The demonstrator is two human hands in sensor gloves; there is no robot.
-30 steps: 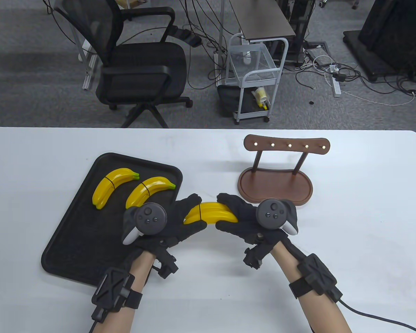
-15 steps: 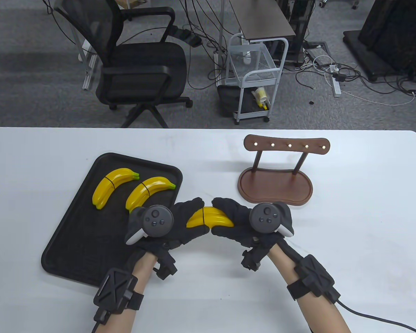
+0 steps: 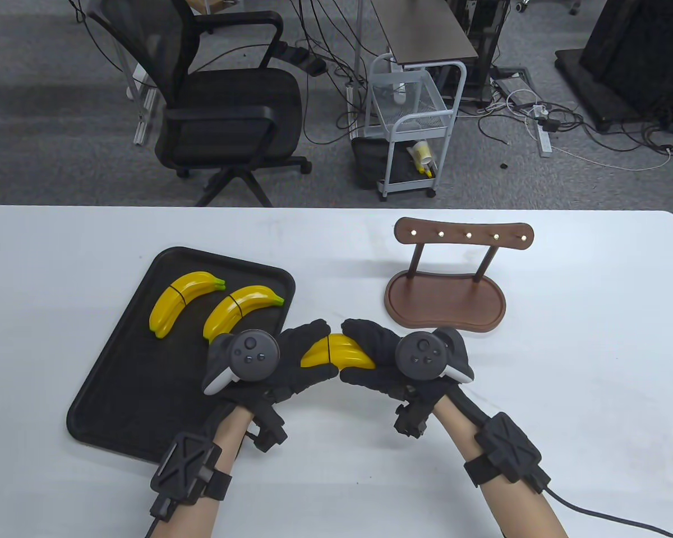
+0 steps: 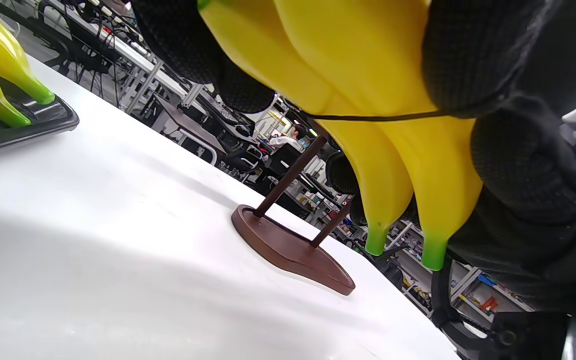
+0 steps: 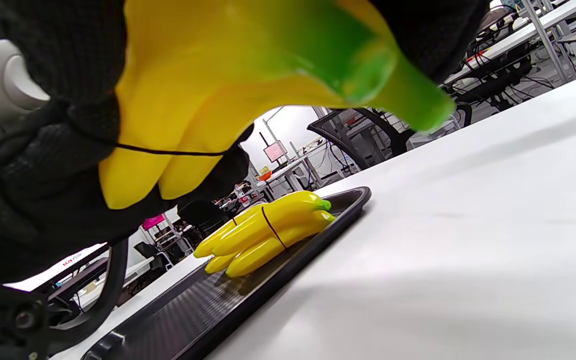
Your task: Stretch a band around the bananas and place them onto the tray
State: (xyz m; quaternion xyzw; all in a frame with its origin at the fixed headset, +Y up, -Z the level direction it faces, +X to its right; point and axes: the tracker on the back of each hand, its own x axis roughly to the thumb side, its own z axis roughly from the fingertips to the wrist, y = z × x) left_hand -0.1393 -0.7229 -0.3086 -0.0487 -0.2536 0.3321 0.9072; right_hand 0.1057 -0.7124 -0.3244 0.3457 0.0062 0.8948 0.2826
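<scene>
Both hands hold one yellow banana bunch [image 3: 337,352] just above the table, right of the black tray [image 3: 118,403]. My left hand [image 3: 300,358] grips its left end, my right hand [image 3: 364,353] grips its right end. A thin black band [image 3: 328,350] circles the bunch's middle; it also shows as the band [image 4: 368,118] in the left wrist view and the band [image 5: 168,151] in the right wrist view. Two more banded bunches lie on the tray: one bunch [image 3: 182,300] at the far left, the other bunch [image 3: 238,311] beside it.
A brown wooden stand [image 3: 446,291] with a pegged top bar sits on the white table [image 3: 566,392] just behind my right hand. Beyond the table's far edge stand an office chair [image 3: 224,106] and a small white cart [image 3: 412,129].
Both hands moved closer together on the bunch, covering more of it. The right hand and the bunch shifted slightly left. The bunches on the tray have not moved.
</scene>
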